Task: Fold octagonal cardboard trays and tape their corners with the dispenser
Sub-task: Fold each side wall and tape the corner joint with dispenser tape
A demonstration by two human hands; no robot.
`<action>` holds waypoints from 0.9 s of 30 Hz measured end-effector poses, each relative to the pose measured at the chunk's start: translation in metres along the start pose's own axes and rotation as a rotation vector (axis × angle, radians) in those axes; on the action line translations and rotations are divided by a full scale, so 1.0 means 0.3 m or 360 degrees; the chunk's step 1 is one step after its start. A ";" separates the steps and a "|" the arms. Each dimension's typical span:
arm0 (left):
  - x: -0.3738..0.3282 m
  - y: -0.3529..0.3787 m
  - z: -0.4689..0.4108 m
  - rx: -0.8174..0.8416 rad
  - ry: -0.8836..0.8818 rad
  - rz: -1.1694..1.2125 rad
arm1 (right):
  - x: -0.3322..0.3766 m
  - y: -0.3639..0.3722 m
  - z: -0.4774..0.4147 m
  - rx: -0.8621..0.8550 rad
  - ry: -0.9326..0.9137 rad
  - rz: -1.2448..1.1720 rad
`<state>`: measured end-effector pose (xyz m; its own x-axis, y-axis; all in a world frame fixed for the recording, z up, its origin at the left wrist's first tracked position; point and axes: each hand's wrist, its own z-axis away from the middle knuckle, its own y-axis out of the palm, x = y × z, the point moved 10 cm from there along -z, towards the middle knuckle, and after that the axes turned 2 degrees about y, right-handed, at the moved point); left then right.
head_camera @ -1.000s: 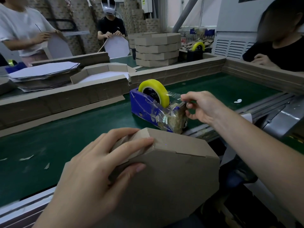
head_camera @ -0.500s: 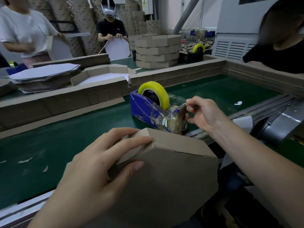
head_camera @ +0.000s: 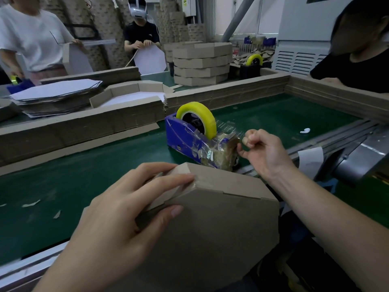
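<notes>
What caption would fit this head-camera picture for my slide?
The left hand holds a folded octagonal tray while the right hand pinches tape at the blue dispenser.

tray [head_camera: 212, 226] base cut off below, dispenser [head_camera: 185, 133] cutter hidden

– How many tape dispensers?
– Three: near dispenser [head_camera: 185, 135], far-right dispenser [head_camera: 251, 69], far-left dispenser [head_camera: 21, 85].
– Other people?
– Three: white-shirted worker [head_camera: 31, 41] far left, headset worker [head_camera: 140, 34] far, black-shirted worker [head_camera: 362, 70] far right.
– Wearer's hands?
– Two: left hand [head_camera: 126, 211], right hand [head_camera: 263, 150].
</notes>
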<state>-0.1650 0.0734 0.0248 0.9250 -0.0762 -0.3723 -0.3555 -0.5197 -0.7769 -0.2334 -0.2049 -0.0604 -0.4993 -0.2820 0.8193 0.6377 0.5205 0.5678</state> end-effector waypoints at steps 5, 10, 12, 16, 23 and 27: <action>0.000 -0.001 0.000 0.0000 0.0008 -0.0016 | -0.014 -0.017 -0.005 -0.0012 -0.0047 0.0024; -0.001 -0.003 0.000 0.0000 0.0005 -0.0016 | -0.026 -0.019 -0.008 0.0055 -0.0063 0.0005; -0.002 -0.003 -0.001 -0.0001 0.0003 -0.0008 | -0.032 -0.027 -0.011 0.0045 -0.0056 0.0000; -0.005 -0.006 0.001 -0.0008 0.0002 -0.0006 | -0.037 -0.063 -0.009 0.0019 -0.0081 0.0115; 0.001 -0.019 0.010 -0.0056 -0.0023 0.0066 | 0.058 -0.129 -0.001 -0.0141 -0.0314 0.1412; 0.006 -0.027 0.016 -0.0098 -0.0060 0.0061 | 0.182 -0.074 0.056 -0.0177 -0.0619 0.2043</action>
<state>-0.1611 0.0815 0.0281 0.9048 -0.0656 -0.4207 -0.3804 -0.5686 -0.7294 -0.2847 -0.2183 -0.0295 0.3614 0.6068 0.7080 0.8115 0.1692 -0.5593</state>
